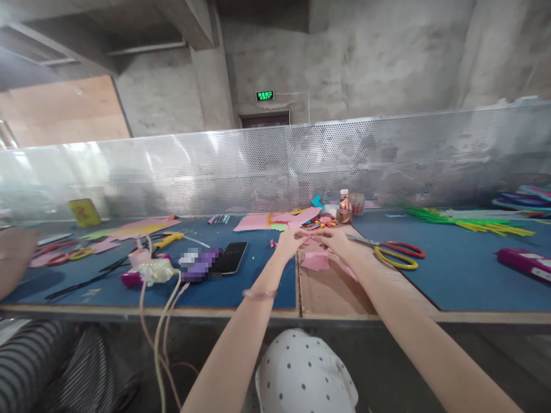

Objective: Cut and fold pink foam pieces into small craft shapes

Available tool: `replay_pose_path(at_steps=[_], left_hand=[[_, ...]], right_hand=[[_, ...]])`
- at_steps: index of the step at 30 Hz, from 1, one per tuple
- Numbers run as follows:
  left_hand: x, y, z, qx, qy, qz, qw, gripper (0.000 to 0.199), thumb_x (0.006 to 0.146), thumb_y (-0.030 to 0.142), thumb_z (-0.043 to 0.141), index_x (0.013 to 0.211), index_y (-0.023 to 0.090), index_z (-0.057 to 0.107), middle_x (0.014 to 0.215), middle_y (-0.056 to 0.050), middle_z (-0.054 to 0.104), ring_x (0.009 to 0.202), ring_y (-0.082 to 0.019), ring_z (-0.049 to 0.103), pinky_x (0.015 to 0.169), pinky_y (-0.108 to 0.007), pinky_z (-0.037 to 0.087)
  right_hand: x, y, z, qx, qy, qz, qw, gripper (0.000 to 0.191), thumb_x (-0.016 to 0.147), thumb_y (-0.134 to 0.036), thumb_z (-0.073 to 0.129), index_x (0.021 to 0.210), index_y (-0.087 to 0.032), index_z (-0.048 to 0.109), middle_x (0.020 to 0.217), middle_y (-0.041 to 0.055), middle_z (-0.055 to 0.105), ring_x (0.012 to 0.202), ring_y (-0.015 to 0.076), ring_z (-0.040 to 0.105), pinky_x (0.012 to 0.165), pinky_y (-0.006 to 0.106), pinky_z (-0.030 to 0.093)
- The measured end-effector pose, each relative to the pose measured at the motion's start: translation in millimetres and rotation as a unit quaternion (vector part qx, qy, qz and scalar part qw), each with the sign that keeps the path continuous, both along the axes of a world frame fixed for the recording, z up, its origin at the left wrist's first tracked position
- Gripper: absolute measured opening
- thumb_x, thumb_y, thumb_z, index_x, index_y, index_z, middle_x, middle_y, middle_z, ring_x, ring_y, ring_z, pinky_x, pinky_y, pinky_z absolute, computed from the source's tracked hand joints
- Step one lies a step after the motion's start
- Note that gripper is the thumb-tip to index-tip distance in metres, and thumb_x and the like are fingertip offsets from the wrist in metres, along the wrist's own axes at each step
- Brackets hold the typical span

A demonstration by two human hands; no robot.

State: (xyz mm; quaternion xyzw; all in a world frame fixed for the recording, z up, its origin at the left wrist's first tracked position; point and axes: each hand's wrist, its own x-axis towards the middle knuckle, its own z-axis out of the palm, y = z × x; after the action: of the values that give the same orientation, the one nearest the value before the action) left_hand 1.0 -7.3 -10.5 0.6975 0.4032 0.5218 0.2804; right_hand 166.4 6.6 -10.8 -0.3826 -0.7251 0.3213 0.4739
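Note:
My left hand (293,238) and my right hand (330,237) meet over the bare wooden strip of the table. Both have their fingers pinched on a small piece of pink paper (310,238), whose shape is mostly hidden by the fingertips. Just below them on the wood lies a larger pink paper piece (316,261), with another pink strip (345,267) partly under my right forearm. Scissors with red and yellow handles (395,263) rest to the right of my right hand. Behind my hands is a small pile of colourful paper bits (326,221).
Pink paper sheets (253,222) and a small bottle (345,207) stand or lie at the back. Left are a black phone (232,258), a power strip with cables (158,272) and more scissors (81,252). Right are green and yellow stems (469,222) and a purple tool (523,264).

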Motion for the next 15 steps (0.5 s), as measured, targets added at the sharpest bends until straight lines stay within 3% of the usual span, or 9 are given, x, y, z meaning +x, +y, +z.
replay_pose_path(at_steps=[5,7,10,13,15], left_hand=[[0,-1,-0.1,-0.008,0.01,0.003,1.0,0.017,0.072,0.026,0.062,0.081,0.012,0.065,0.067,-0.005,0.064,0.063,-0.015,0.062,0.056,-0.026,0.051],[0,-1,2.2,0.023,0.03,0.018,0.999,0.014,0.072,0.024,0.061,0.079,0.014,0.064,0.071,-0.005,0.064,0.066,-0.015,0.061,0.062,-0.027,0.05],[0,-9,11.5,0.131,0.004,0.14,0.982,0.009,0.072,0.019,0.059,0.079,0.015,0.061,0.082,-0.005,0.063,0.074,-0.014,0.058,0.074,-0.027,0.047],[-1,-30,23.4,0.205,-0.146,0.303,0.919,0.015,0.082,0.026,0.045,0.085,0.015,0.055,0.082,-0.005,0.057,0.075,-0.012,0.055,0.071,-0.024,0.045],[-1,-50,28.0,0.253,-0.221,0.337,0.879,0.021,0.087,0.029,0.036,0.089,0.015,0.052,0.081,-0.004,0.054,0.077,-0.012,0.054,0.071,-0.024,0.044]], right_hand=[[1,-2,1.2,0.001,-0.007,0.012,1.0,0.038,0.067,-0.042,0.059,0.092,-0.014,0.066,0.065,0.0021,0.059,0.057,0.0101,0.047,0.052,0.022,0.037],[0,-1,0.5,0.006,-0.003,0.016,1.0,0.038,0.067,-0.043,0.06,0.091,-0.014,0.067,0.067,0.0027,0.06,0.057,0.0098,0.047,0.053,0.023,0.037],[-2,2,-1.1,-0.003,0.006,-0.002,1.0,0.039,0.065,-0.044,0.061,0.089,-0.014,0.066,0.068,0.0032,0.06,0.055,0.0093,0.045,0.05,0.022,0.036],[-2,4,-1.9,-0.02,0.007,-0.018,1.0,0.04,0.063,-0.044,0.062,0.088,-0.013,0.066,0.062,0.0023,0.058,0.051,0.0088,0.044,0.047,0.022,0.034],[-2,3,-1.6,-0.02,0.005,-0.008,1.0,0.038,0.065,-0.042,0.061,0.09,-0.013,0.066,0.063,0.0021,0.058,0.051,0.0088,0.044,0.047,0.021,0.034]])
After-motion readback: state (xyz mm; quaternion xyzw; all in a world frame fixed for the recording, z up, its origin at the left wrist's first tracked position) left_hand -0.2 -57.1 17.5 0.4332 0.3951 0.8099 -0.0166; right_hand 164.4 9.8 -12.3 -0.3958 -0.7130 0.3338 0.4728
